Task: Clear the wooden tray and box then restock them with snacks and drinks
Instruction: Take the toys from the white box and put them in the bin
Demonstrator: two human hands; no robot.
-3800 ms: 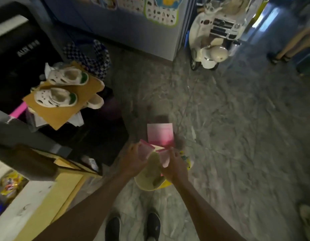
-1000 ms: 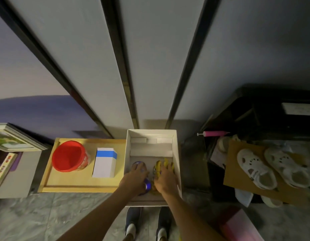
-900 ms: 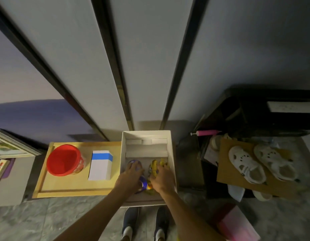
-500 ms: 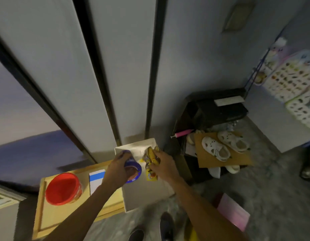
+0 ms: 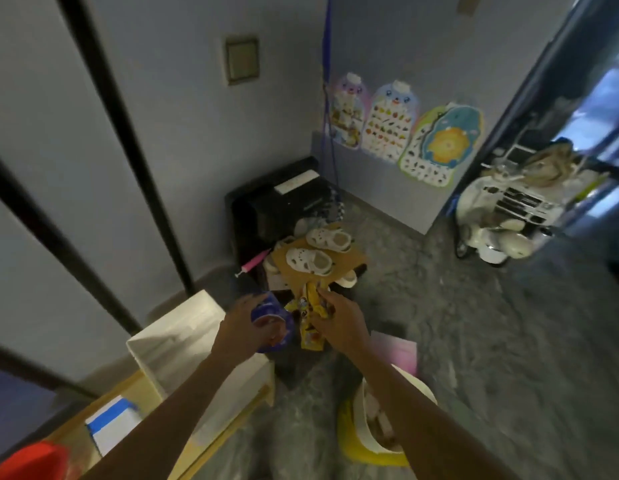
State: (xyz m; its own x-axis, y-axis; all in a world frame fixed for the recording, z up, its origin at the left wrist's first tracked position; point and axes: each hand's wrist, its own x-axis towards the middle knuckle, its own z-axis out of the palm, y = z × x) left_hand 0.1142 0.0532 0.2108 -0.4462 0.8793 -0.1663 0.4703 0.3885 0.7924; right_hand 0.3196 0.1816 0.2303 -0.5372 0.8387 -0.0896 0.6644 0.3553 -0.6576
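My left hand [image 5: 244, 329] grips a blue round snack tub [image 5: 271, 323], held in the air to the right of the white box [image 5: 183, 344]. My right hand [image 5: 339, 323] grips a bunch of yellow snack packets [image 5: 310, 317] next to the tub. The white box stands at the near end of the wooden tray [image 5: 152, 393]. On the tray lie a white carton with a blue band [image 5: 110, 422] and a red tub [image 5: 31, 462] at the lower left corner.
A yellow bin with a white liner [image 5: 374, 424] stands on the floor under my right arm. A pink paper bag [image 5: 396, 351] lies beyond it. White sandals on cardboard [image 5: 316, 258] top a black unit. A toy scooter [image 5: 498, 223] is at the right.
Both hands lifted the blue tub and the yellow packets out of the white box and swung them right. The view turned right toward the bin and the room.
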